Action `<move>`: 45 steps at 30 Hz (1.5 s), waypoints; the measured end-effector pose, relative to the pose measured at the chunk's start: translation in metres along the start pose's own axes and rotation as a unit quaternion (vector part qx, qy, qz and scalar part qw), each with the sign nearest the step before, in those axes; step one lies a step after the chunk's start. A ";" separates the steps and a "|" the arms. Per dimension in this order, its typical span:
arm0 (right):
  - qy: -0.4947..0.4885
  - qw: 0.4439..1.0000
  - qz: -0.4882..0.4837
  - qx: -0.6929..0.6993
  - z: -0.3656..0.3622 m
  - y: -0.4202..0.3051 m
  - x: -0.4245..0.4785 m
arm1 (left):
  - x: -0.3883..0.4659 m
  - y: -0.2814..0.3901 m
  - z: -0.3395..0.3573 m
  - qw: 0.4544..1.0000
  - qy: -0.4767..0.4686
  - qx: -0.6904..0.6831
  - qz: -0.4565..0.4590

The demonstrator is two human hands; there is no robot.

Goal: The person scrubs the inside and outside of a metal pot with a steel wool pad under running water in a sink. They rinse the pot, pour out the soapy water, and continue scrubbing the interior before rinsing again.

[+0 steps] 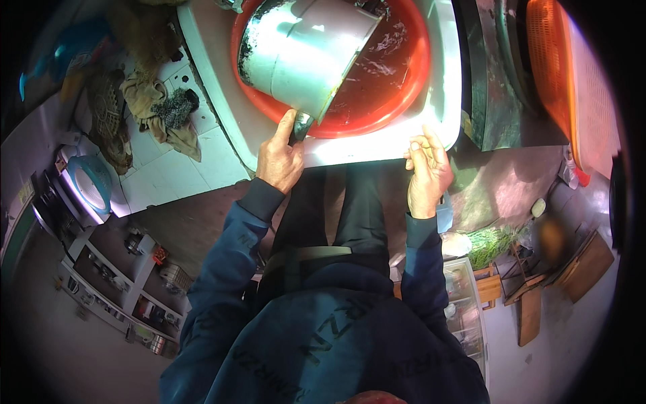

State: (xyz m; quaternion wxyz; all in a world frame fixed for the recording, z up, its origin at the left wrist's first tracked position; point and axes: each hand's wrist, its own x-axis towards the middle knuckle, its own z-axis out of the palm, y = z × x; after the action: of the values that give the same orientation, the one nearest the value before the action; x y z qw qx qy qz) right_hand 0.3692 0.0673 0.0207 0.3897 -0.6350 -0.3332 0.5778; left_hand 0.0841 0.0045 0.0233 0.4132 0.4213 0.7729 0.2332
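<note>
My left hand (280, 159) grips the dark handle (301, 126) of a metal pot (298, 48). The pot lies tilted on its side over a red plastic basin (421, 65), its mouth facing right toward the water (373, 76). Black soot marks its base and side. Around the basin is a white sink (348, 150), lit very brightly along the front rim. Over the sink's front right corner hovers my right hand (428, 169), fingers loosely bent and slightly apart, with nothing visible in it. The pot's inside is mostly hidden from me.
On the white-tiled counter (171, 169) at left lie a tan cloth (144, 103), a steel-wool scourer (172, 108) and a blue-rimmed strainer (90, 182). An orange plastic basket (550, 76) stands at far right. Greens (492, 245) and wooden stools (530, 313) are on the floor behind me.
</note>
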 end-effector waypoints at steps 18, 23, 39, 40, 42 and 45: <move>0.000 1.000 -0.008 0.014 -0.004 0.005 -0.001 | -0.037 0.040 -0.004 0.996 0.058 -0.028 -0.066; -0.016 0.999 0.001 0.033 -0.007 0.005 0.000 | -0.054 0.033 0.006 0.992 0.122 -0.001 0.011; -0.087 0.996 0.025 -0.011 -0.021 -0.001 0.009 | -0.115 -0.008 -0.005 0.947 0.251 0.156 0.129; -0.089 0.996 0.028 -0.010 -0.021 -0.001 0.010 | -0.117 -0.005 -0.006 0.946 0.256 0.151 0.132; -0.094 0.995 0.034 -0.008 -0.021 -0.002 0.009 | -0.123 -0.003 -0.007 0.950 0.260 0.119 0.124; -0.098 0.994 0.048 -0.009 -0.020 -0.006 0.011 | -0.134 0.006 -0.009 0.953 0.254 0.131 0.105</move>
State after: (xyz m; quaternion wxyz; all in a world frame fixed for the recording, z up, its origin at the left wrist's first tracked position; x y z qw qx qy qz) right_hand 0.3899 0.0774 0.0217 0.3214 -0.5938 -0.3440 0.6524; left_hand 0.1198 -0.1058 0.0923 0.1178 0.4772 0.8276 0.2710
